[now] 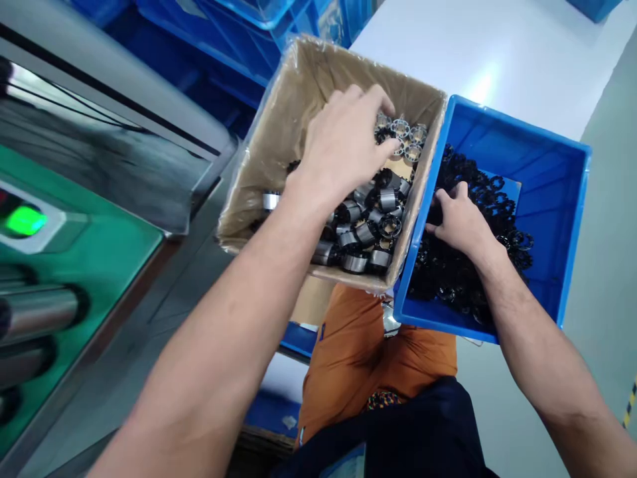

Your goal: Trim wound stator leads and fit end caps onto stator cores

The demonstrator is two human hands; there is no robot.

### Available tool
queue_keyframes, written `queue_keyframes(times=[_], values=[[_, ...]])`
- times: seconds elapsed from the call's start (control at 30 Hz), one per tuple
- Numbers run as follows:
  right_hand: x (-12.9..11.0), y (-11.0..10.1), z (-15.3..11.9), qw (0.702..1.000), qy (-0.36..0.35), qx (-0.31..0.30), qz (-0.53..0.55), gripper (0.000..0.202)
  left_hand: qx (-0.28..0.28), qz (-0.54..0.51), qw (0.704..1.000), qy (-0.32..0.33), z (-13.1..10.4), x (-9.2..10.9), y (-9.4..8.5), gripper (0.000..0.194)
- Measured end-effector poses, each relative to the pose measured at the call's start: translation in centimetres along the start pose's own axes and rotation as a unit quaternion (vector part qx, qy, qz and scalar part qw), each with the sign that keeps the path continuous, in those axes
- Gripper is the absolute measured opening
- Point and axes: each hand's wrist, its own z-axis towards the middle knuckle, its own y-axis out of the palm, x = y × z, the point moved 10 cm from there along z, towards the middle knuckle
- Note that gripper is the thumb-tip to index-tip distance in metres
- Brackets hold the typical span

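My left hand [343,139] reaches into a plastic-lined cardboard box [279,126]. Its thumb and fingers curve around a metal cylinder with a black toothed end [383,135], partly hidden by the hand. Beside it, several silver slotted cylinders [400,127] stand upright in rows. Other silver cylinders with black ends [365,234] lie jumbled nearer to me. In the blue bin [552,159] on the right, my right hand [460,222] dips into a pile of black toothed rings [478,182]. Its fingers are bent together at the pile; some fingertips are hidden among the rings.
A white tabletop [448,40] lies beyond the box and bin. Blue crates [233,40] are stacked at the upper left. To the left, a green machine surface [99,232] carries a lit green button [26,220] and metal rollers [40,312]. The box and bin stand edge to edge.
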Motion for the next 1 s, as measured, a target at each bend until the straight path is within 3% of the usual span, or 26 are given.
queue_keyframes(times=[0.1,0.17,0.27,0.37,0.47,0.6,0.8,0.9,1.0], values=[[-0.1,0.2,-0.4,0.999,0.004,-0.038,-0.005,0.045,-0.033,0.022,0.999,-0.023,5.0,-4.7,3.3,0.038],[-0.3,0.6,-0.6,0.998,0.002,-0.062,-0.004,0.043,-0.053,0.028,0.998,-0.036,6.6,-7.3,4.9,0.043],[-0.7,1.1,-0.8,0.996,-0.007,-0.091,0.004,0.041,-0.067,0.017,0.997,-0.033,6.9,-9.4,5.5,0.06],[-0.8,1.1,-1.0,0.994,-0.014,-0.112,0.009,0.044,-0.068,0.029,0.997,-0.035,6.2,-10.3,5.0,0.069],[-0.6,1.0,-1.1,0.992,-0.005,-0.126,0.014,0.048,-0.059,0.072,0.994,-0.059,5.4,-10.3,4.5,0.065],[0.3,1.0,-1.0,0.991,0.021,-0.122,0.045,0.043,-0.088,0.116,0.987,-0.066,5.0,-8.8,4.9,0.065],[2.2,0.0,0.0,0.977,0.028,-0.073,0.198,0.023,-0.122,0.188,0.971,-0.08,4.3,-6.7,4.0,0.054],[3.5,-0.9,0.9,0.94,0.038,-0.044,0.335,0.018,-0.052,0.1,0.988,-0.107,4.2,-6.6,1.3,0.053],[5.0,-1.4,1.6,0.865,0.059,-0.038,0.498,0.015,0.047,-0.128,0.986,-0.094,3.3,-5.5,-1.7,0.061]])
